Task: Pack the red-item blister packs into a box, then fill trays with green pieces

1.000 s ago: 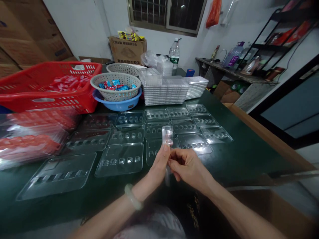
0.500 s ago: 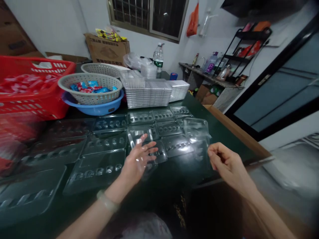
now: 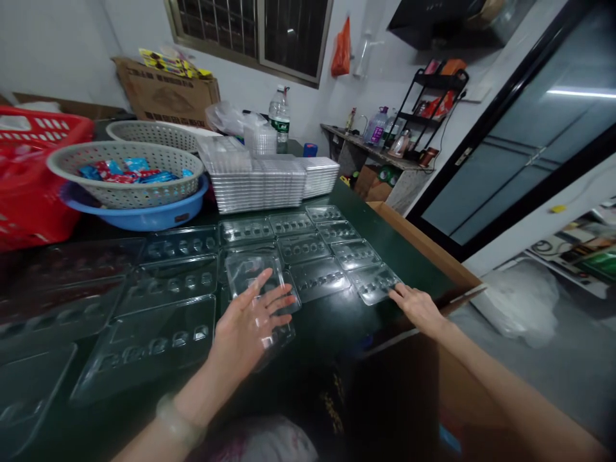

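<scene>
My left hand (image 3: 250, 321) is palm up with fingers spread, and a clear plastic tray (image 3: 240, 266) rests against it, raised above the table. Reflections of clear plastic show over the palm, so I cannot tell whether it is one tray or several. At the near right end of the laid-out rows, my right hand (image 3: 416, 308) pinches the corner of another clear blister tray (image 3: 373, 282), which lies flat on the dark green table (image 3: 327, 333). Several more such trays, each with a line of small moulded hollows, cover the table in rows, like this one (image 3: 320, 279).
Behind the rows stand stacked clear trays (image 3: 260, 186). To the left are a grey basket (image 3: 129, 170) of red and blue packets, a blue basin (image 3: 144, 218) and a red basket (image 3: 43, 192). Cardboard (image 3: 418, 237) edges the table's right side; a water bottle (image 3: 280, 119) stands behind.
The tray in my right hand has come down flat onto the table at the end of the rows. My left hand stays raised with its clear plastic. The view has turned right.
</scene>
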Motion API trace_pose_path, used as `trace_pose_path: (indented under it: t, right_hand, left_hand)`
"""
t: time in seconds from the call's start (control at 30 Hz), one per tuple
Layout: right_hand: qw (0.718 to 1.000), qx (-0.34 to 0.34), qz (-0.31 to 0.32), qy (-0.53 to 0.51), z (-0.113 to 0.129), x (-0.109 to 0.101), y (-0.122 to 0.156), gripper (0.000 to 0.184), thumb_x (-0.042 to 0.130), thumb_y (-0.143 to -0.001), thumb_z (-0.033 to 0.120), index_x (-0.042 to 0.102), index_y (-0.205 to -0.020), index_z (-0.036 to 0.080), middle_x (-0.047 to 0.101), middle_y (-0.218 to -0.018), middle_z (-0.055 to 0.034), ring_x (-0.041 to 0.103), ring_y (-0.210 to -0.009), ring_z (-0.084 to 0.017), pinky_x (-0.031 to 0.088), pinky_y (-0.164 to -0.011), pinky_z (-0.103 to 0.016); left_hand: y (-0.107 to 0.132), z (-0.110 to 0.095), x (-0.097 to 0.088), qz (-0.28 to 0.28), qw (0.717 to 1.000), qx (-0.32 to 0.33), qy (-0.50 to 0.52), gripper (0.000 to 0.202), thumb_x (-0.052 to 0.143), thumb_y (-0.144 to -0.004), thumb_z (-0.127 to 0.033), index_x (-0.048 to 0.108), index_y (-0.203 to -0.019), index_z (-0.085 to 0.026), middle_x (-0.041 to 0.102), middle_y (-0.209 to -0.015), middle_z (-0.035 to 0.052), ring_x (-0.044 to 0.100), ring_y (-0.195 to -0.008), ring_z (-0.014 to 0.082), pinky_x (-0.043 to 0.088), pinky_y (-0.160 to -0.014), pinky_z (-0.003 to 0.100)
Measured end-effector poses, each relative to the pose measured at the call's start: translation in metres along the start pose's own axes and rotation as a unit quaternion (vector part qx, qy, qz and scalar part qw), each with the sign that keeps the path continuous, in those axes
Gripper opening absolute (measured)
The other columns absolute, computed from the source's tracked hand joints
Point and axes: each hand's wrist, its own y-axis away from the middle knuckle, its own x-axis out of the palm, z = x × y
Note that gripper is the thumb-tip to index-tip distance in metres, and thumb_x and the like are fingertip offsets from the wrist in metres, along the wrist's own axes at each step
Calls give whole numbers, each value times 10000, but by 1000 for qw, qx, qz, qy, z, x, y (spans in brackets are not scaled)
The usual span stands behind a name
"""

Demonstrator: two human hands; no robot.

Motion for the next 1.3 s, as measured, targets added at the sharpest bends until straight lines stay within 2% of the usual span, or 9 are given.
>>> trace_pose_path:
  t: [0.13, 0.23, 0.33, 0.47, 0.53, 0.63, 0.8, 1.1, 1.3]
  right_hand:
    - [989, 118, -67, -67, 16, -14, -10, 363, 398, -830, 55, 541, -1143, 172, 595, -988, -115, 585, -729, -159, 425, -598, -252]
    - [921, 196, -172, -290, 72, -66, -12, 239, 437, -890, 241, 566, -1074, 161, 609, -874, -91, 578, -703, -163, 443, -599, -259]
    - [825, 99, -101, -548, 139, -123, -14, 207, 580, -822, 356, 598, -953, 197, 595, -719, -16, 539, -597, -128, 433, -554, -233]
    - [792, 41, -76, -605, 184, -151, -19, 141, 616, -802, 311, 606, -882, 194, 603, -770, -14, 539, -655, -126, 424, -608, -234]
    - [799, 29, -91, -594, 184, -146, -18, 85, 529, -860, 244, 592, -854, 188, 585, -750, -5, 529, -644, -108, 406, -602, -217]
    - [862, 9, -139, -487, 171, -129, -8, 175, 440, -891, 169, 559, -763, 178, 532, -693, 3, 478, -576, -95, 347, -547, -223]
    - [960, -34, -126, -246, 138, -88, 20, 195, 426, -855, 71, 565, -790, 192, 544, -764, -18, 487, -689, -149, 311, -572, -262]
    - [984, -76, -85, -134, 105, -30, 1, 234, 463, -813, 50, 613, -915, 198, 599, -928, -55, 546, -822, -176, 417, -658, -273]
    - [967, -98, -211, -108, 100, -10, 8, 369, 402, -702, -5, 648, -866, 216, 666, -882, -54, 636, -729, -195, 519, -586, -298]
  left_hand:
    - [5, 15, 2, -17, 999, -17, -30, 654, 514, -797, -497, 321, -1367, -240, 555, -1172, 147, 498, -1124, 327, 485, -753, 393]
    - [6, 35, 8, -37, 993, 16, -107, 767, 624, -751, -482, 246, -1391, -293, 525, -1216, 113, 486, -1141, 282, 470, -783, 345]
    - [8, 52, 17, 5, 986, 46, -158, 856, 719, -707, -376, 216, -1398, -320, 457, -1290, 90, 432, -1202, 246, 426, -902, 330]
    - [13, 62, 23, 47, 986, 55, -151, 931, 742, -694, -329, 160, -1421, -317, 413, -1327, 101, 372, -1257, 259, 345, -1015, 380]
    - [14, 64, 19, 57, 986, 54, -149, 997, 755, -673, -355, 109, -1432, -327, 389, -1352, 106, 346, -1276, 276, 327, -1026, 405]
    - [16, 62, 5, 72, 981, 36, -175, 1052, 757, -645, -429, 74, -1438, -330, 317, -1415, 113, 287, -1311, 294, 297, -1042, 431]
    - [20, 31, -22, -33, 965, 103, -239, 722, 611, -781, -458, 246, -1394, -349, 346, -1403, 95, 348, -1270, 297, 341, -991, 469]
    - [38, -11, -49, -111, 935, 207, -264, 494, 597, -810, -392, 456, -1275, -303, 497, -1269, 64, 445, -1192, 248, 452, -847, 305]
    - [51, -24, -64, -148, 929, 189, -280, 429, 577, -823, -421, 493, -1225, -299, 518, -1256, 56, 481, -1154, 232, 451, -850, 316]
